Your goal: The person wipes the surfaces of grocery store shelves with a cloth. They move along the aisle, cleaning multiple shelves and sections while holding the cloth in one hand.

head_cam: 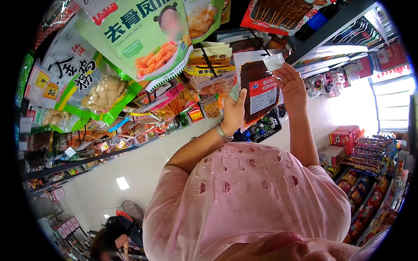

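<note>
My left hand (233, 112), with a metal-band watch (223, 133) at its wrist, grips the left edge of a sealed food packet (261, 93). The packet is flat, with a dark brown filling and a red and white printed label. A pale green scrap (234, 92) shows beside my left thumb; I cannot tell what it is. My right hand (292, 86) is raised at the packet's upper right side. Its fingertips pinch a small white piece (273, 62) at the packet's top corner, perhaps paper or film. Hanging snack packets (209, 70) lie just behind.
Large hanging snack bags (140, 42) crowd the shelf rack at upper left, with price tags (40, 83). A black basket (269, 129) of bottles stands on the floor beyond my chest. Packed snack shelves (365, 195) line the right. Another person (112, 238) is at lower left.
</note>
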Motion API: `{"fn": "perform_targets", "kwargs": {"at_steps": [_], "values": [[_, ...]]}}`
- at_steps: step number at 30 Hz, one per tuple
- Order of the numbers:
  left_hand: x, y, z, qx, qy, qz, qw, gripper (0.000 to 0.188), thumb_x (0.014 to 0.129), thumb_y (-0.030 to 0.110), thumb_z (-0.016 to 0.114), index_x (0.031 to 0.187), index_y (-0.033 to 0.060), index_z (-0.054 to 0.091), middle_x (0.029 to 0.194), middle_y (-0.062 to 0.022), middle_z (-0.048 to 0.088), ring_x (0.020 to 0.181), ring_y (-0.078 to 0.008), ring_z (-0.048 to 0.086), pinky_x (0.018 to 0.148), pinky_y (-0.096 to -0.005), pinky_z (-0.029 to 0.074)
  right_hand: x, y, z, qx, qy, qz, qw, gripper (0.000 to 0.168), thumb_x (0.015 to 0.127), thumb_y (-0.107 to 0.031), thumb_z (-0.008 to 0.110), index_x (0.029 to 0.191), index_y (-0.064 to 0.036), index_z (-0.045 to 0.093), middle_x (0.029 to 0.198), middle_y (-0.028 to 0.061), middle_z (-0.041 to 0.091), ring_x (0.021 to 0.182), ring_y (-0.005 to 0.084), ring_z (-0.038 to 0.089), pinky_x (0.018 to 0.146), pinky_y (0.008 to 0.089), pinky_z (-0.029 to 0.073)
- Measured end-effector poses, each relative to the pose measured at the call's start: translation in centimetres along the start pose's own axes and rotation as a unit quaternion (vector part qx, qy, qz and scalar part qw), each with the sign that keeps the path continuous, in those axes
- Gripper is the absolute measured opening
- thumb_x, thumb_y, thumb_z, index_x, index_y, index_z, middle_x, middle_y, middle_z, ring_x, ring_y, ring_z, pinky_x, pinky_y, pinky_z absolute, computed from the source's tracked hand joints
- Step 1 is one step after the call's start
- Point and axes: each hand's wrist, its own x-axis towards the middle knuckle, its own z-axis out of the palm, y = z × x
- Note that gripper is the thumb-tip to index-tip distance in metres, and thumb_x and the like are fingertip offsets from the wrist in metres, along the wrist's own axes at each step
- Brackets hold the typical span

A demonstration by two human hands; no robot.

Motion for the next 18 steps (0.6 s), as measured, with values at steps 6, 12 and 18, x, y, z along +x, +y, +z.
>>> {"fn": "perform_targets", "kwargs": {"at_steps": [6, 12, 18], "values": [[0.3, -1.3, -0.3, 0.006, 0.019, -0.002, 1.0, 0.032, 0.096, 0.024, 0.055, 0.114, -0.0015, 0.057, 0.104, -0.0015, 0.061, 0.093, -0.0103, 0.052, 0.085, -0.0266, 0.042, -0.6, 0.3, 0.0, -0.023, 0.013, 0.002, 1.0, 0.044, 0.1, -0.029, 0.032, 0.126, 0.004, 0.045, 0.118, 0.019, 0.057, 0.111, 0.0291, 0.056, 0.096, 0.0396, 0.044], [1.4, -3.5, -0.6, 0.093, 0.012, 0.032, 0.995, 0.03, 0.097, 0.023, 0.052, 0.109, -0.0035, 0.058, 0.1, -0.0058, 0.063, 0.089, -0.0133, 0.055, 0.082, -0.0286, 0.044, -2.0, 1.8, -0.8, -0.053, 0.053, 0.029, 0.997, 0.039, 0.101, -0.027, 0.033, 0.121, 0.002, 0.048, 0.118, 0.0217, 0.057, 0.11, 0.0306, 0.056, 0.094, 0.0401, 0.044], [0.7, -7.4, -4.2, 0.182, 0.051, 0.079, 0.979, 0.03, 0.096, 0.024, 0.05, 0.093, -0.0043, 0.058, 0.077, -0.0161, 0.064, 0.07, -0.0277, 0.06, 0.066, -0.0388, 0.045, -3.0, 3.3, -1.6, -0.033, 0.071, 0.064, 0.995, 0.032, 0.1, -0.023, 0.036, 0.116, 0.001, 0.05, 0.113, 0.0201, 0.059, 0.107, 0.0296, 0.058, 0.092, 0.0392, 0.046]]}}
